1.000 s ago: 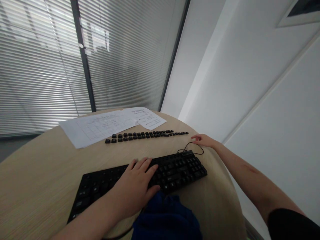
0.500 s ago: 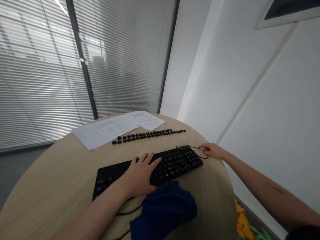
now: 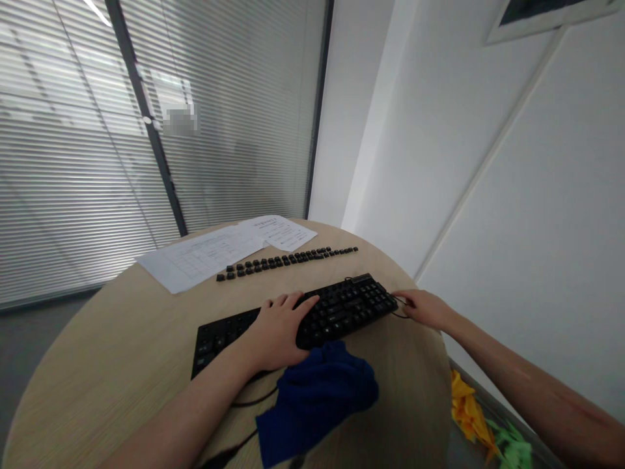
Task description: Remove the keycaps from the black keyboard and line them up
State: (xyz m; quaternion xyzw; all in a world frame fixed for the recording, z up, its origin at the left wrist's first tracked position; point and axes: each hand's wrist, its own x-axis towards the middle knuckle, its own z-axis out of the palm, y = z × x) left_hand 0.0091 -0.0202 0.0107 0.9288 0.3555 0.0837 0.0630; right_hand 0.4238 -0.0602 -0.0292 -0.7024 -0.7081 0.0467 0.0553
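A black keyboard (image 3: 349, 305) lies at an angle on the round wooden table. Across its middle rests my left hand (image 3: 279, 329), fingers spread over the keys and holding nothing. Just past the keyboard's right end, my right hand (image 3: 424, 307) pinches the thin black cable (image 3: 401, 316); the fingertips are partly hidden. A crumpled blue cloth (image 3: 325, 394) lies in front of the keyboard, close to my left wrist. More of the cable comes out from under my left forearm and runs toward the cloth.
Behind the keyboard, loose black keycaps (image 3: 278, 262) stand in two rows. Printed paper sheets (image 3: 205, 257) lie at the table's far side. A white wall (image 3: 488, 163) rises close on the right. Yellow cloth (image 3: 469, 407) and green material (image 3: 510, 446) are down beside the table.
My right hand has come slightly nearer, drawing the cable from behind the keyboard's corner toward its right end. The keyboard has turned a little under my left hand, which stays on it.
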